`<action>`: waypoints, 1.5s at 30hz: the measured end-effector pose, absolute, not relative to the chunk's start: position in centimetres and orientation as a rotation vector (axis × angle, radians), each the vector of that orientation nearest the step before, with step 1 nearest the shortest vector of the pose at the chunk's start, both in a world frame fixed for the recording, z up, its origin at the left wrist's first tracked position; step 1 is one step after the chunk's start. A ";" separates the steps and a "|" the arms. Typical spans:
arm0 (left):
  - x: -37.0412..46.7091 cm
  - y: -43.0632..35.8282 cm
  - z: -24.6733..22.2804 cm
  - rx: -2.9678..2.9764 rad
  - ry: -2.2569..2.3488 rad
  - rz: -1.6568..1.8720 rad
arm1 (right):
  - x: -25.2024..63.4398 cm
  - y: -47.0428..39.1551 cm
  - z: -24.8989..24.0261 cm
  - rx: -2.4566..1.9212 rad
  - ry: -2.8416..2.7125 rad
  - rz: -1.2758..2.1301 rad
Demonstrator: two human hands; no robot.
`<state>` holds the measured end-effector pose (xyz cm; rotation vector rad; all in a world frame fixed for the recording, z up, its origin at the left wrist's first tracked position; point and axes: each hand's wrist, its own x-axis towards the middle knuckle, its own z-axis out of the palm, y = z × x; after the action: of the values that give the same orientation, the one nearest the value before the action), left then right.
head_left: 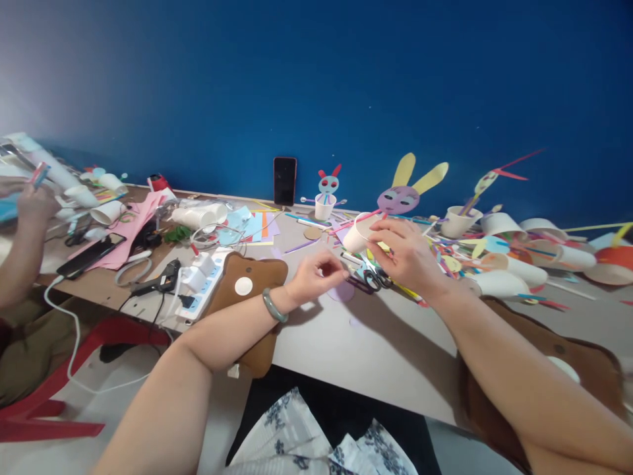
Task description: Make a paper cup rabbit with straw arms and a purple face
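My right hand (408, 254) is closed on a white paper cup (353, 239), which is tilted on its side above the table. From the cup's mouth rises a purple paper rabbit face (397, 199) with two long yellow ears. My left hand (316, 276), a bracelet on its wrist, hovers just left of the cup with thumb and fingers pinched together. Whatever lies in that pinch, if anything, is too small to make out. Black-handled scissors (376, 280) rest on the table under my right hand, close to a purple paper disc (341, 291).
A smaller cup figure (324, 207) and a phone (285, 181) stand by the blue wall. Several paper cups (504, 284) and scraps crowd the right. To the left lie a power strip (204, 290), a glue gun (158, 282) and brown cushion (247, 310); another person's hand (38, 201) works beyond.
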<state>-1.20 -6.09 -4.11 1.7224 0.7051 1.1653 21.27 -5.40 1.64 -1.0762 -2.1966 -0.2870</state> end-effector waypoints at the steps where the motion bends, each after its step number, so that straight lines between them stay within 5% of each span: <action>1: -1.4 -5.8 -3.8 1.626 0.720 1.203 | 21.3 -5.7 1.9 -1.074 -2.207 -0.292; 6: -2.2 -4.5 -3.0 1.300 0.801 1.270 | 21.3 -6.9 2.6 -1.046 -2.161 -0.235; 15: -1.2 -5.9 -4.0 1.379 0.745 0.788 | 21.2 -8.3 2.8 -0.970 -2.115 -0.151; 39: -0.6 -5.8 -4.9 1.337 0.590 1.012 | 19.9 -10.3 1.2 -0.817 -1.967 -0.068; 45: -0.5 -5.5 -5.6 1.408 0.634 1.067 | 21.0 -9.6 0.6 -1.260 -1.768 0.522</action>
<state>-0.52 -5.47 -5.63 1.4085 0.6336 1.0670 21.00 -9.60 0.57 -1.2595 -1.7676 0.5219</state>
